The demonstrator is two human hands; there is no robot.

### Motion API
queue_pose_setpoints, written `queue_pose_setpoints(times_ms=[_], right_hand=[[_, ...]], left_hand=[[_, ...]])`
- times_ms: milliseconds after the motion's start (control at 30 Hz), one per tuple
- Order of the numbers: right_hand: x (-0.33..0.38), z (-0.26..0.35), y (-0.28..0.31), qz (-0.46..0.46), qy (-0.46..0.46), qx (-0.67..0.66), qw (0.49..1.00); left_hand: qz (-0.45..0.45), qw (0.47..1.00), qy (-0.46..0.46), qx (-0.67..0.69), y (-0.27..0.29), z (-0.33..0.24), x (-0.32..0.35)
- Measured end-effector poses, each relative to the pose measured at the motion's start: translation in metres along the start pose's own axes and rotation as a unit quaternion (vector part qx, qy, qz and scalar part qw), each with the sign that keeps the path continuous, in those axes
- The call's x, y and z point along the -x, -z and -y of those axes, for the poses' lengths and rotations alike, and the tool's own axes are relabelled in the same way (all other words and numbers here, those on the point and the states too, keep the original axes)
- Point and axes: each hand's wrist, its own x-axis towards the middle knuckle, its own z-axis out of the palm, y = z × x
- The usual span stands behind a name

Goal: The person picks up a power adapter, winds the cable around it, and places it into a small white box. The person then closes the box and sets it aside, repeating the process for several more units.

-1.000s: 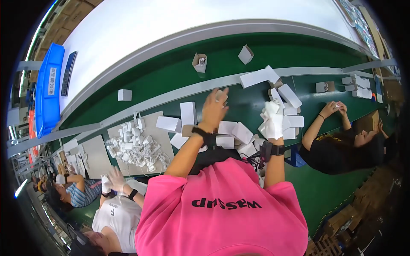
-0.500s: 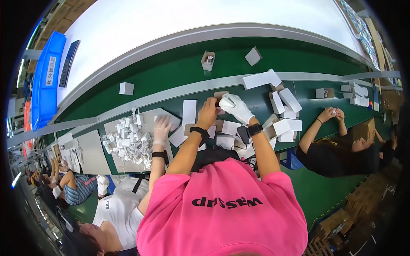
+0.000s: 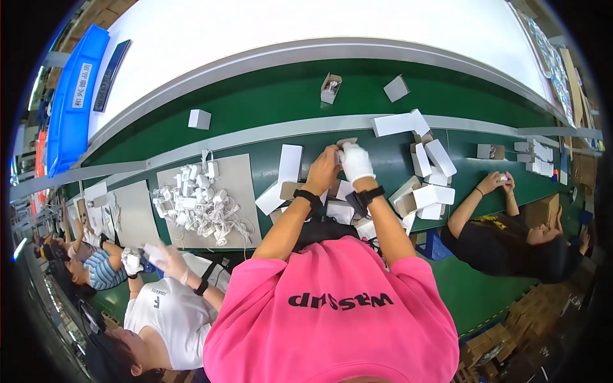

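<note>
My left hand [image 3: 324, 171], bare, is closed around the left side of a small white box [image 3: 347, 141] whose grey-brown flap stands up. My right hand [image 3: 357, 163], in a white glove, is closed against the box's right side. The two hands meet over the green bench [image 3: 396, 159], and the gloved fingers hide most of the box. Whether the right hand also pinches something inside it, I cannot make out. A white box [image 3: 290, 164] lies left of my left hand, and an open box [image 3: 290, 189] sits by that wrist. More white boxes [image 3: 340, 211] lie below my forearms.
Chargers with tangled cables [image 3: 198, 207] are heaped on a grey sheet [image 3: 239, 175] at left. Stacked boxes [image 3: 434, 193] stand at right. Beyond a metal rail [image 3: 255, 139] are several boxes, including an open one [image 3: 330, 89]. Co-workers sit left [image 3: 169, 306] and right [image 3: 491, 236].
My right hand has turned and come down beside the box, still close to my left. The left co-worker's gloved hand has left the grey sheet, carrying a white object back. The view shifted slightly.
</note>
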Motion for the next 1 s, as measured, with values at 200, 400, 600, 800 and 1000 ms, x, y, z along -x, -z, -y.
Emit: queue_pose_setpoints(times_ms=[200, 400, 600, 800, 1000], right_hand=[[0.048, 0.027, 0.029, -0.089, 0.052, 0.020, 0.995], [0.106, 0.011, 0.078, -0.106, 0.094, -0.019, 0.990], [0.138, 0.004, 0.072, -0.042, 0.056, -0.059, 0.996], [0.149, 0.011, 0.073, -0.010, 0.013, -0.065, 0.998], [0.130, 0.037, 0.079, -0.041, 0.186, 0.008, 0.982]], left_hand=[[-0.026, 0.990, 0.140, 0.019, 0.026, 0.013, -0.020], [-0.193, 0.966, 0.163, -0.053, 0.086, 0.084, -0.088], [-0.252, 0.945, 0.209, 0.014, 0.123, 0.110, -0.075], [-0.188, 0.858, 0.299, -0.373, 0.207, 0.085, 0.074], [-0.133, 0.781, 0.437, -0.425, 0.185, 0.128, 0.199]])
